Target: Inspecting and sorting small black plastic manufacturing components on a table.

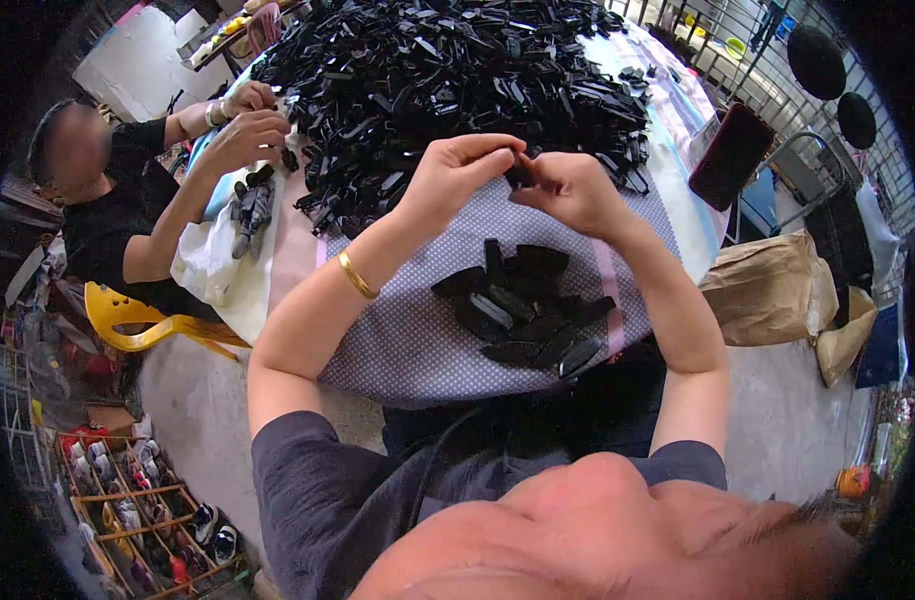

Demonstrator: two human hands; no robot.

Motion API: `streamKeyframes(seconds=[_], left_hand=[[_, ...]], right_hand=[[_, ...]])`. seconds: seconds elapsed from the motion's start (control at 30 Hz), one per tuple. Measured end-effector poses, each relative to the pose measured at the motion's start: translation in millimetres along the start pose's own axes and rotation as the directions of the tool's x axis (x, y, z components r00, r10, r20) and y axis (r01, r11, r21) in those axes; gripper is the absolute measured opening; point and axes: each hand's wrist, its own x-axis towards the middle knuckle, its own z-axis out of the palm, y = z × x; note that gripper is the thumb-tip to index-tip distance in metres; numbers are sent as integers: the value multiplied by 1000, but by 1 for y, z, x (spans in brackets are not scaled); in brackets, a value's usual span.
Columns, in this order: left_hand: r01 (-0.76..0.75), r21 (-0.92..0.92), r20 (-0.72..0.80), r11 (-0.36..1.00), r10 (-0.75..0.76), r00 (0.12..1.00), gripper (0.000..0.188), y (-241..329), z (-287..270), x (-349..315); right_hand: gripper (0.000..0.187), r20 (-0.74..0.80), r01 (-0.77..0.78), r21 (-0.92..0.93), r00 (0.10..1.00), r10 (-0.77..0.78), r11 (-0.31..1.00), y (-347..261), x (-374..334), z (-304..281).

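Over the patterned tablecloth, both hands meet just in front of a large heap of small black pieces (457, 90). My left hand (457, 175) is closed, thumb and fingertips pinching a small black piece (520, 176). From the other side my right hand (575, 190) pinches the same piece; fingers cover most of it, so its exact kind cannot be made out. Nearer to me lies a smaller pile of long, curved black pieces (522, 310), apart from both hands.
A co-worker (117, 200) sits at the table's left, hands at the heap's edge beside a white plastic bag (205, 262). A yellow chair (127, 318) stands there. On the right are a dark, phone-like rectangle (732, 155) and a brown paper bag (767, 290). A shoe rack (142, 500) occupies the lower left.
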Motion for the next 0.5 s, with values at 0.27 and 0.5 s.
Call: streamKeyframes(seconds=[0.27,0.5], left_hand=[[-105,575,334,811,-116,935,26,-3,10,-9],[-174,671,229,721,22,973,25,-19,25,21]], right_hand=[[42,-237,-405,-786,895,377,467,19,9,-64],[37,136,-199,-755,885,446,625,53,5,-58]])
